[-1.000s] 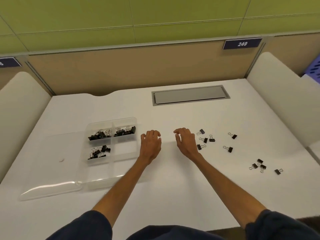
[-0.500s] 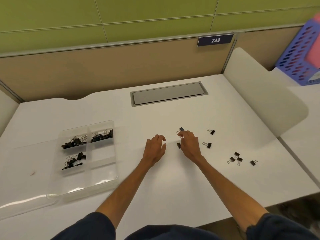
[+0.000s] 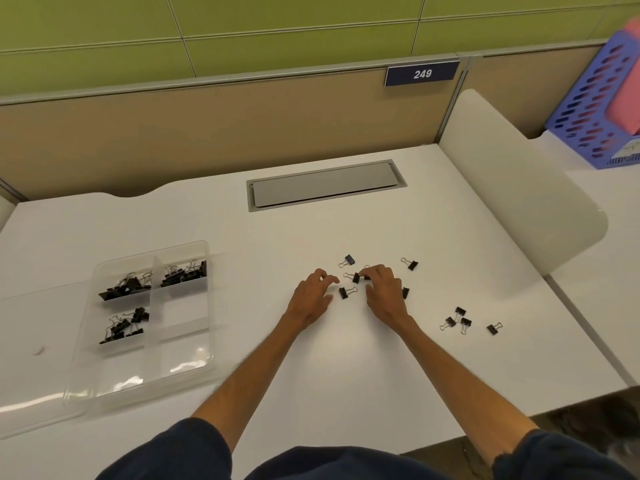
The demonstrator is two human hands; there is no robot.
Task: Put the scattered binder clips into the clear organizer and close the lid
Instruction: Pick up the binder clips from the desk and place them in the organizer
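The clear organizer (image 3: 207, 327) stands open at the left of the white desk, and three of its compartments hold black binder clips (image 3: 126, 289). Its lid (image 3: 31, 358) lies flat further left. Loose clips are scattered right of centre: one (image 3: 349, 260) beyond my fingers, one (image 3: 346, 292) between my hands, one (image 3: 410, 264) to the right, and a small group (image 3: 458, 319) near the desk's right side. My right hand (image 3: 384, 292) has curled fingertips pinching a clip (image 3: 355, 277). My left hand (image 3: 311, 296) hovers beside it, loosely curled and holding nothing.
A grey cable hatch (image 3: 325, 183) sits in the desk at the back. White rounded dividers (image 3: 519, 199) bound the right side. A purple file basket (image 3: 595, 105) stands on the neighbouring desk. A single clip (image 3: 493, 328) lies furthest right.
Both hands moved right, away from the organizer, to the scattered clips. My right fingers closed on one clip. The view shifted right.
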